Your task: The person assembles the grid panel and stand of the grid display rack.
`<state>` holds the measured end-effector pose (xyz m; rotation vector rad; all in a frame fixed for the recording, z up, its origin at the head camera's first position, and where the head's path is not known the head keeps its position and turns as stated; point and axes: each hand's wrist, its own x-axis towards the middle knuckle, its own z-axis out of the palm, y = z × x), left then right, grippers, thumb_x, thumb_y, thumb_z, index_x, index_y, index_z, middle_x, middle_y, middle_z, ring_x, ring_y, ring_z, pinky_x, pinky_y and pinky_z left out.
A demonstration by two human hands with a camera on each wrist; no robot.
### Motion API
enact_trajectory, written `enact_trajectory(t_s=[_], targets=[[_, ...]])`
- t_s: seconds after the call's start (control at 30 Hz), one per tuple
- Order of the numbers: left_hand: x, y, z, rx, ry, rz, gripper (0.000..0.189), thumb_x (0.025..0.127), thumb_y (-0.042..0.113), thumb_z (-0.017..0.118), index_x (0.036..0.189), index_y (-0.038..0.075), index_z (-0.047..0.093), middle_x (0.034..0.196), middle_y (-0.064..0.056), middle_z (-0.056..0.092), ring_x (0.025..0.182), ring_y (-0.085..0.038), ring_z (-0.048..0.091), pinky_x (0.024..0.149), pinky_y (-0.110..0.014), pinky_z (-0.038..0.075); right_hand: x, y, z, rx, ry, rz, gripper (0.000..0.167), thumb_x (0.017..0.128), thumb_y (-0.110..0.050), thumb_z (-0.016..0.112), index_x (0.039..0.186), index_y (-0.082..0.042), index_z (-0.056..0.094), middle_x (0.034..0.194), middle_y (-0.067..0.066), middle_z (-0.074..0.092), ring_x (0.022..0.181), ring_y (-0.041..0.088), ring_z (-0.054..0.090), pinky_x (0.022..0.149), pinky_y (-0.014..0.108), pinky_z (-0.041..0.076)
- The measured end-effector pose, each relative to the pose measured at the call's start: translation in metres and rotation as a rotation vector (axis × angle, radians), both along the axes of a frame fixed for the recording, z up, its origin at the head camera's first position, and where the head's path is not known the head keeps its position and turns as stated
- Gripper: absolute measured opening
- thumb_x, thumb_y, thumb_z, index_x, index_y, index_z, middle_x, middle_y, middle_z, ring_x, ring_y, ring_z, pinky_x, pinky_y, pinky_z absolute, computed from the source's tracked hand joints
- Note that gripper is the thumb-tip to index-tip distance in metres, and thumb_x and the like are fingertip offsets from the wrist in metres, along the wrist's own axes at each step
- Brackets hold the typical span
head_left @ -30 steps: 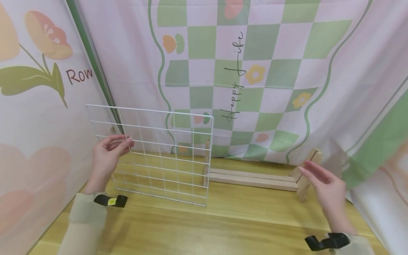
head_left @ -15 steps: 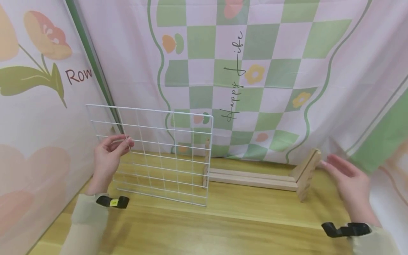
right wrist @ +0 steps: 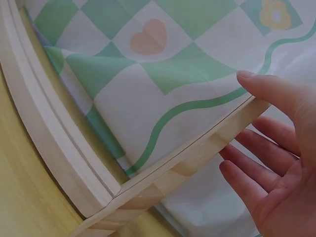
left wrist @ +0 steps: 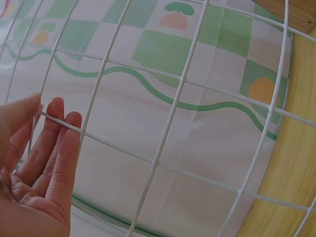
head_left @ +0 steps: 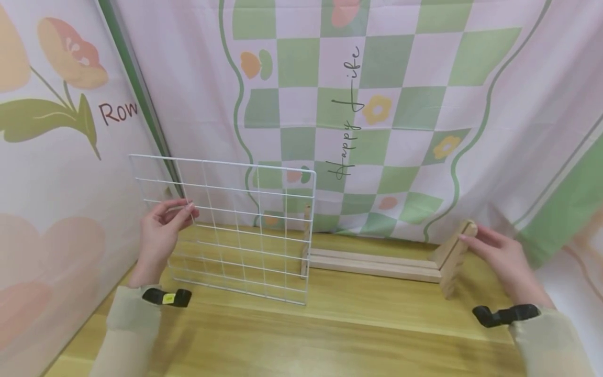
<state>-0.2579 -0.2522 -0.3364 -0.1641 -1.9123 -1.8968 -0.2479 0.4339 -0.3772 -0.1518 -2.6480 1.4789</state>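
A white wire grid panel (head_left: 237, 231) stands upright on the left, in front of the wooden stand's far left end. My left hand (head_left: 162, 230) pinches one of its wires near the left side; the left wrist view shows thumb and fingers (left wrist: 59, 163) meeting at that wire. To the right lies a pale wooden stand (head_left: 377, 266) with a grooved crossbar and a slanted end piece (head_left: 453, 267) on the right. My right hand (head_left: 506, 259) holds the top of that end piece, thumb (right wrist: 266, 89) over its near edge and fingers behind it.
Both things are on a yellow wood-grain table (head_left: 330, 340). A checkered cloth curtain (head_left: 344, 104) hangs right behind them, with a flowered cloth (head_left: 56, 183) along the left side. More cloth (head_left: 556, 220) borders the right.
My right hand first moved right, away from the wooden end piece, then came back and took hold of its top. My left hand and the grid panel have barely moved.
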Motion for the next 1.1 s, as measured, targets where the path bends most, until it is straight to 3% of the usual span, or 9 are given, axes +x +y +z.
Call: enact_trajectory(t_s=[0.1, 0.23, 0.37, 0.53, 0.63, 0.77, 0.83, 0.97, 1.1], targets=[[0.0, 0.0, 0.0, -0.005, 0.003, -0.002, 0.024, 0.096, 0.017, 0.074, 0.115, 0.003, 0.067, 0.096, 0.001, 0.076, 0.091, -0.011, 0.072, 0.084, -0.022, 0.057, -0.004, 0.002, -0.002, -0.012, 0.012, 0.011, 0.09, 0.1, -0.049, 0.063, 0.159, -0.001, 0.016, 0.156, 0.016, 0.039, 0.128, 0.025, 0.053, 0.112, 0.072, 0.018], [0.001, 0.0, 0.0, 0.001, 0.011, -0.008, 0.023, 0.096, 0.016, 0.074, 0.113, 0.003, 0.068, 0.095, 0.001, 0.076, 0.09, -0.011, 0.072, 0.083, -0.022, 0.057, -0.006, 0.005, -0.003, -0.038, 0.025, 0.033, 0.088, 0.1, -0.045, 0.065, 0.157, 0.005, 0.019, 0.134, -0.007, 0.059, 0.095, -0.014, 0.054, 0.111, 0.072, 0.021], [0.001, 0.001, 0.001, 0.017, 0.015, -0.017, 0.022, 0.096, 0.016, 0.074, 0.112, 0.003, 0.068, 0.095, 0.0, 0.076, 0.09, -0.011, 0.072, 0.083, -0.022, 0.058, -0.006, 0.006, -0.004, -0.005, 0.022, 0.056, 0.086, 0.102, -0.041, 0.064, 0.156, 0.008, 0.019, 0.116, -0.023, 0.062, 0.094, -0.011, 0.06, 0.108, 0.052, 0.042], [0.002, 0.0, 0.002, 0.032, 0.01, -0.02, 0.018, 0.096, 0.014, 0.074, 0.111, 0.004, 0.068, 0.094, 0.002, 0.076, 0.089, -0.01, 0.072, 0.083, -0.022, 0.058, -0.001, 0.006, -0.004, 0.023, 0.038, 0.087, 0.082, 0.103, -0.035, 0.065, 0.154, 0.012, 0.021, 0.105, -0.034, 0.055, 0.093, -0.011, 0.058, 0.076, 0.013, 0.052], [0.002, 0.0, 0.003, 0.039, 0.005, -0.02, 0.014, 0.096, 0.012, 0.074, 0.109, 0.006, 0.069, 0.092, 0.003, 0.076, 0.088, -0.009, 0.072, 0.083, -0.022, 0.058, 0.002, 0.004, -0.003, 0.043, 0.023, 0.1, 0.081, 0.102, -0.034, 0.065, 0.154, 0.012, 0.022, 0.113, -0.02, 0.062, 0.099, -0.006, 0.057, 0.091, 0.031, 0.056], [0.001, -0.002, 0.004, 0.068, -0.005, -0.038, 0.014, 0.096, 0.011, 0.074, 0.108, 0.006, 0.07, 0.091, 0.003, 0.076, 0.087, -0.009, 0.073, 0.082, -0.022, 0.058, 0.005, 0.001, -0.001, 0.092, -0.012, 0.112, 0.08, 0.103, -0.038, 0.064, 0.155, 0.008, 0.024, 0.141, 0.017, 0.055, 0.118, 0.024, 0.055, 0.101, 0.069, 0.04], [0.001, -0.003, 0.004, 0.087, -0.01, -0.053, 0.015, 0.095, 0.01, 0.075, 0.108, 0.005, 0.07, 0.092, 0.002, 0.077, 0.086, -0.01, 0.073, 0.081, -0.023, 0.058, 0.007, -0.002, 0.0, 0.101, -0.013, 0.127, 0.079, 0.103, -0.038, 0.064, 0.154, 0.008, 0.026, 0.146, 0.027, 0.046, 0.125, 0.04, 0.048, 0.099, 0.076, 0.035], [0.0, -0.004, 0.005, 0.102, -0.017, -0.073, 0.015, 0.094, 0.009, 0.076, 0.107, 0.005, 0.07, 0.091, 0.0, 0.077, 0.086, -0.011, 0.074, 0.081, -0.024, 0.059, 0.01, -0.009, 0.002, 0.114, 0.005, 0.144, 0.075, 0.101, -0.037, 0.066, 0.152, 0.007, 0.033, 0.139, 0.014, 0.056, 0.128, 0.046, 0.043, 0.097, 0.077, 0.035], [0.0, -0.002, 0.005, 0.101, -0.023, -0.099, 0.013, 0.093, 0.007, 0.076, 0.105, 0.004, 0.072, 0.09, -0.002, 0.077, 0.085, -0.012, 0.074, 0.081, -0.026, 0.059, 0.011, -0.018, 0.001, 0.143, 0.041, 0.137, 0.071, 0.1, -0.036, 0.069, 0.148, 0.007, 0.04, 0.136, 0.009, 0.059, 0.119, 0.023, 0.052, 0.098, 0.074, 0.037]])
